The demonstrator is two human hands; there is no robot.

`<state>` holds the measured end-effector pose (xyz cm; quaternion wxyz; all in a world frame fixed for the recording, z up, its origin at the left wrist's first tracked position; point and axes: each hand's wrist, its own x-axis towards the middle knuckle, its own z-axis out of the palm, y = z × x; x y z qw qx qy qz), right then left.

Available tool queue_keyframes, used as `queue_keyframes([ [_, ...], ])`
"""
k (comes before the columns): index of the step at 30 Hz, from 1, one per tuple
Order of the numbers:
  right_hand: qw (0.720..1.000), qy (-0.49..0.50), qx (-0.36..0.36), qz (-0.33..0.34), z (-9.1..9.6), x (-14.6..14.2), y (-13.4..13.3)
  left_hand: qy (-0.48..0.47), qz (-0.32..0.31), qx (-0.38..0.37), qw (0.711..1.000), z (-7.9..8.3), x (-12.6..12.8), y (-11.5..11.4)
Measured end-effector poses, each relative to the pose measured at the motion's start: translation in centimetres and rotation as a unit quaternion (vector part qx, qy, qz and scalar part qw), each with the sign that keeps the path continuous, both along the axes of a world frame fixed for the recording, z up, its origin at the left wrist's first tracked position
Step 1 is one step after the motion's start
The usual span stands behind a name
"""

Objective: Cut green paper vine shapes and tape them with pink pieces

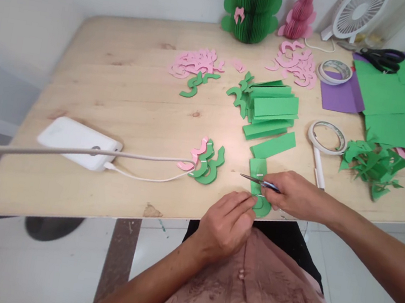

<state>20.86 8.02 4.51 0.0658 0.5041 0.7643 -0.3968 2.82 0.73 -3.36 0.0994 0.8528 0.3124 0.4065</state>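
A pale wooden bench (pixel 128 83) stands against a white wall. On it, a white power bank (pixel 79 142) trails a cable (pixel 71 152) across to a heap of pink and green cut shapes (pixel 206 162), just left of the hands. Behind them lies a stack of green strips (pixel 273 109), with a tape roll (pixel 328 137) and green scraps (pixel 371 165) to the right. At the near edge, the left hand (pixel 227 222) pinches the curved end of a green paper strip (pixel 258 169). The right hand (pixel 295 194) grips small scissors (pixel 259 181), whose blades point left across it.
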Motion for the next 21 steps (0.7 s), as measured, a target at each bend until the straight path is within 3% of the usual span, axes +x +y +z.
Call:
queue_keyframes([
  [21,1.000,-0.016,0.016,0.007,-0.06,-0.33,0.02,0.060,0.012,0.014,0.998,-0.09,0.20,0.02],
])
